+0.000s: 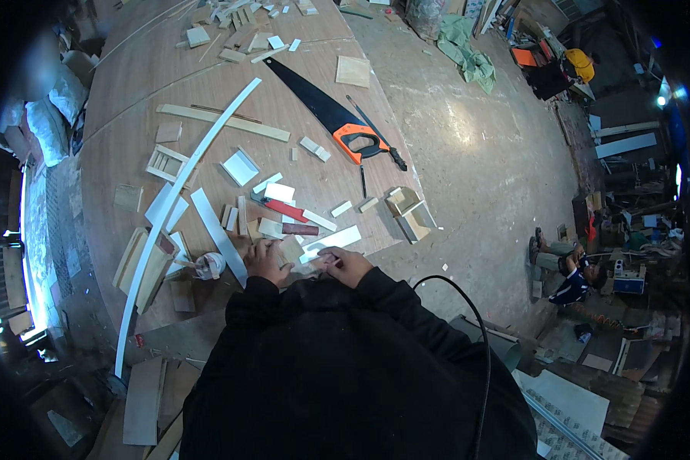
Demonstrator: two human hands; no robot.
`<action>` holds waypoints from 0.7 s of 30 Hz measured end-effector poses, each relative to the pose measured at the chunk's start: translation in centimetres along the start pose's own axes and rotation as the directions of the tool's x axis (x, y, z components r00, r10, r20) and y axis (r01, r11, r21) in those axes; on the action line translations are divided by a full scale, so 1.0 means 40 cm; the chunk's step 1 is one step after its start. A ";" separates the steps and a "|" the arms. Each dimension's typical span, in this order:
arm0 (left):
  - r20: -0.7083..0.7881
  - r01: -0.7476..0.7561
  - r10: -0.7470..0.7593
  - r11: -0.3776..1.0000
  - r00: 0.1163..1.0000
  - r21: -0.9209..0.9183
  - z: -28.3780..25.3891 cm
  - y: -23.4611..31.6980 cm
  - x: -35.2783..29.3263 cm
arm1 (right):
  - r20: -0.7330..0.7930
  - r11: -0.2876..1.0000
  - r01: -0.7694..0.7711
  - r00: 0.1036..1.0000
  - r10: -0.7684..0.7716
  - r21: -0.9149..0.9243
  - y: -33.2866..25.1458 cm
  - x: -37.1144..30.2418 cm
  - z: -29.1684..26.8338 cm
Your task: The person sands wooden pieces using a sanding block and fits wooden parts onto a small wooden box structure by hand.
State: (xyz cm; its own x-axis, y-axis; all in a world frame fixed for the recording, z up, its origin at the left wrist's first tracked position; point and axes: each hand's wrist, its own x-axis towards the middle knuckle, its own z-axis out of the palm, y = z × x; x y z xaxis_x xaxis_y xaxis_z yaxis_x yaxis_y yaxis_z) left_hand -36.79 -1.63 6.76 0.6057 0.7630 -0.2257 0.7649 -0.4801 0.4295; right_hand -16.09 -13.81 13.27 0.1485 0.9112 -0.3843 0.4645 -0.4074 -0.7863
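Note:
At the near edge of the table, my left hand (pixel 267 261) is closed against the side of a small pale wooden block (pixel 290 250), with the thumb at its lower edge. Just right of it, my right hand (pixel 345 266) has its fingers drawn together in a pinch; whatever they hold is too small to make out. Beyond the hands lie a white strip (pixel 331 243), a dark red cylinder-like piece (pixel 300 229) and a red-handled tool (pixel 284 208). A small jar or cup (pixel 209 266) with a stick in it stands left of my left hand.
A handsaw (pixel 314 103) with an orange-and-black handle lies across the table (pixel 130 100). One long white strip (pixel 178 184) runs over the left side. A small wooden box (pixel 409 215) sits at the right edge. Another person (pixel 573 276) is at the far right.

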 end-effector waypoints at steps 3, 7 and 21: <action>-0.093 0.060 -0.049 0.992 0.994 0.114 0.023 -0.032 0.021 | 0.032 1.000 -0.008 0.999 0.009 -0.013 0.011 0.004 0.001; -0.115 0.048 -0.033 0.991 0.993 0.128 0.024 -0.058 0.034 | -0.007 0.998 -0.053 0.999 0.054 0.021 0.002 0.004 -0.003; 0.010 0.154 -0.154 0.987 0.988 0.039 0.035 -0.099 -0.022 | 0.071 0.995 -0.037 0.997 0.043 -0.090 0.061 0.051 0.001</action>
State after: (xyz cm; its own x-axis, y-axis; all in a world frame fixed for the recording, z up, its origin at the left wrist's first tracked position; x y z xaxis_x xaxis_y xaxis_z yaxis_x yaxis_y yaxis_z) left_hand -40.04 -1.01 4.04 0.4827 0.8236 -0.2977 0.8567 -0.3734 0.3558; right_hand -14.70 -12.96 10.56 0.1061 0.8861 -0.4511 0.5350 -0.4333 -0.7253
